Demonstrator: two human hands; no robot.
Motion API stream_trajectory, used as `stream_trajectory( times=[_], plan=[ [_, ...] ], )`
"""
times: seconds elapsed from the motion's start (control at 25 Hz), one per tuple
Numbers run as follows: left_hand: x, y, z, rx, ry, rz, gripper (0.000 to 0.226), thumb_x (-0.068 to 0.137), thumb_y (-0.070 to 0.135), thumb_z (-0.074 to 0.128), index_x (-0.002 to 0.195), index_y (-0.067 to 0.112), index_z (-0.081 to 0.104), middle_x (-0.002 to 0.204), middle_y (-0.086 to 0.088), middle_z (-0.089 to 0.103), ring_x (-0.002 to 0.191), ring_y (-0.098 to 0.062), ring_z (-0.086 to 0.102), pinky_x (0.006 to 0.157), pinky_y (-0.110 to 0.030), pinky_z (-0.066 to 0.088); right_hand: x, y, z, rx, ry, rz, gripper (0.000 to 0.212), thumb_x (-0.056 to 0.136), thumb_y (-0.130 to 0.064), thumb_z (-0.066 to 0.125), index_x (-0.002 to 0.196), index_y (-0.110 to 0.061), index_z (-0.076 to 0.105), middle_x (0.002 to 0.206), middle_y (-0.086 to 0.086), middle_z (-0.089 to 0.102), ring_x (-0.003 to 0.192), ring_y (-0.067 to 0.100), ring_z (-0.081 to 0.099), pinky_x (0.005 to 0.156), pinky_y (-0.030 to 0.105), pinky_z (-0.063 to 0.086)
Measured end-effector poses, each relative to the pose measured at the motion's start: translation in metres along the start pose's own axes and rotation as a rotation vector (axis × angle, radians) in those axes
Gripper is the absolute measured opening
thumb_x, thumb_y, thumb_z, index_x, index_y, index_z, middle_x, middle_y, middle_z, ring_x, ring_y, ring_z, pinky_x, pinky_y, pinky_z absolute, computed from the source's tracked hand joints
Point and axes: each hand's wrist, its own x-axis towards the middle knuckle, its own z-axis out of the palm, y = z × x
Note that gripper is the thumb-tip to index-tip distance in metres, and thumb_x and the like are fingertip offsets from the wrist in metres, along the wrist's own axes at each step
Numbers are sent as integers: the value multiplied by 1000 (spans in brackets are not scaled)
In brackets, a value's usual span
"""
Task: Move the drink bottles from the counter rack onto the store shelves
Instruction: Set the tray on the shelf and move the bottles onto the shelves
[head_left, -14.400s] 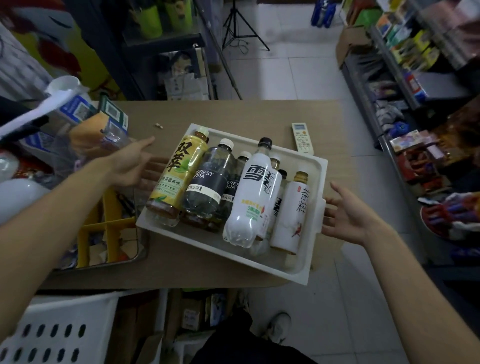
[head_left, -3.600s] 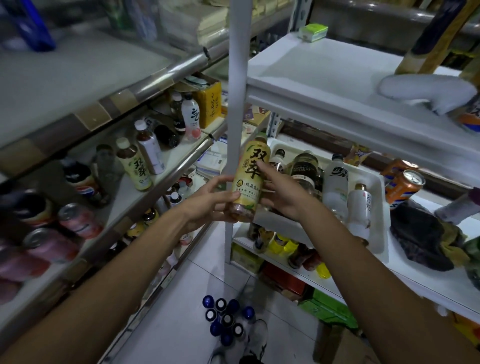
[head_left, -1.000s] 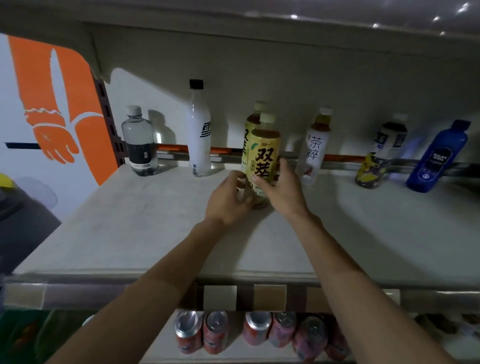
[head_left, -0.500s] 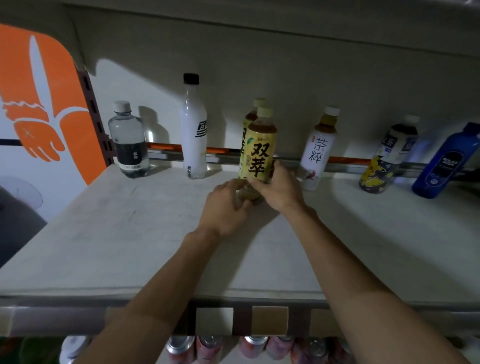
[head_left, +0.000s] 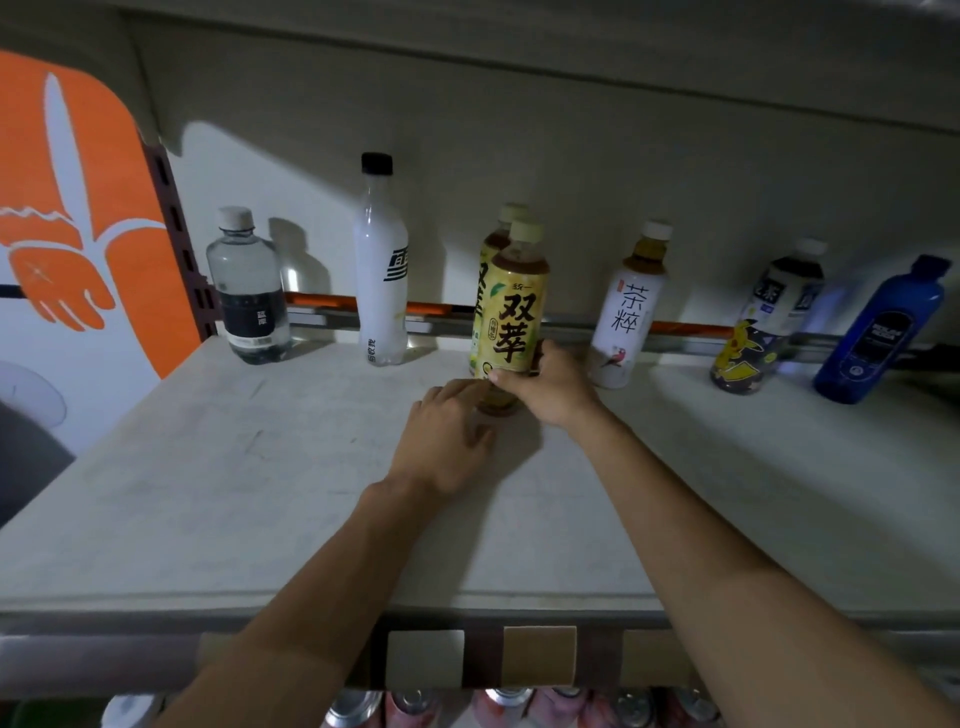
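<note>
— Where was the yellow-labelled plastic tea bottle (head_left: 514, 312)?
— It stood upright on the pale grey shelf (head_left: 260, 493), just in front of a matching bottle (head_left: 492, 249), between the tall white bottle with a black cap (head_left: 382, 270) and the white-labelled tea bottle (head_left: 626, 312).
— And the hands?
— The right hand (head_left: 550, 387) gripped its lower part, fingers curled round it. The left hand (head_left: 447, 441) lay low over the shelf, loosely bent, holding nothing. Its fingertips were at the bottle's foot; whether they touched it, I couldn't tell.

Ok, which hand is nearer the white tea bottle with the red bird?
Right. The right hand grips the yellow tea bottle just left of the white tea bottle; the left hand lies further left, by that bottle's base.
</note>
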Motion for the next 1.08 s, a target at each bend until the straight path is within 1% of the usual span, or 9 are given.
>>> stream_trajectory(
  times=[0.08, 0.16, 0.32, 0.48, 0.6, 0.72, 0.88, 1.0, 1.08],
  plan=[
    [-4, 2, -3, 45, -28, -6, 59, 86, 19, 56, 143, 24, 42, 144, -4, 48, 127, -27, 43, 107, -40, 34, -8, -6, -10, -82, -123, 41, 52, 83, -24, 77, 129, -15, 53, 131, 5, 61, 119, 22, 57, 95, 30, 44],
    [-10, 5, -5, 95, -72, -10, 58, 87, 20, 54, 143, 28, 42, 145, -2, 47, 129, -27, 40, 106, -38, 31, -26, 0, -20, -163, -163, 34, 55, 85, -27, 75, 134, -15, 53, 138, 7, 57, 125, 23, 53, 100, 31, 43],
    [-17, 29, -10, 197, -158, 46, 57, 89, 24, 52, 145, 28, 39, 147, -5, 43, 130, -29, 39, 105, -38, 29, -78, 20, -61, -366, -53, -41, 52, 86, -37, 72, 133, -18, 58, 136, 5, 59, 122, 22, 55, 92, 25, 42],
    [-38, 83, -9, 189, -269, 148, 58, 90, 25, 53, 145, 23, 38, 148, -5, 43, 133, -28, 41, 108, -38, 34, -142, 29, -118, -559, -19, -1, 58, 89, -43, 65, 141, -24, 48, 142, 4, 51, 130, 25, 46, 104, 35, 41],
    [-56, 142, -4, 165, -385, 258, 59, 93, 26, 53, 148, 23, 33, 151, -7, 39, 135, -28, 39, 110, -40, 33, -205, 35, -164, -657, 16, 49, 61, 89, -39, 66, 144, -23, 45, 141, 9, 51, 129, 29, 46, 105, 37, 41],
    [-80, 205, 9, 99, -442, 362, 56, 93, 22, 53, 147, 19, 36, 150, -9, 41, 135, -26, 39, 110, -33, 32, -284, 47, -210, -659, 113, 124, 60, 88, -38, 67, 141, -17, 50, 140, 13, 54, 128, 30, 50, 104, 36, 41],
    [-128, 292, 44, 121, -541, 567, 50, 91, 16, 56, 140, 12, 45, 139, -18, 51, 127, -32, 47, 105, -37, 36, -393, 69, -259, -639, 198, 245, 45, 88, -37, 67, 128, -19, 61, 127, 9, 62, 115, 28, 59, 89, 34, 47],
    [-170, 356, 72, 69, -609, 717, 47, 88, 14, 58, 135, 9, 52, 132, -19, 57, 122, -32, 52, 102, -39, 40, -461, 84, -287, -647, 210, 361, 49, 90, -40, 65, 132, -17, 57, 127, 11, 59, 112, 29, 58, 88, 37, 48],
    [-199, 392, 90, 52, -675, 790, 45, 91, 21, 56, 135, 14, 52, 133, -14, 57, 121, -30, 52, 101, -39, 41, -505, 96, -304, -596, 255, 424, 47, 92, -38, 63, 133, -15, 57, 129, 10, 61, 112, 27, 59, 88, 38, 49]
  ],
)
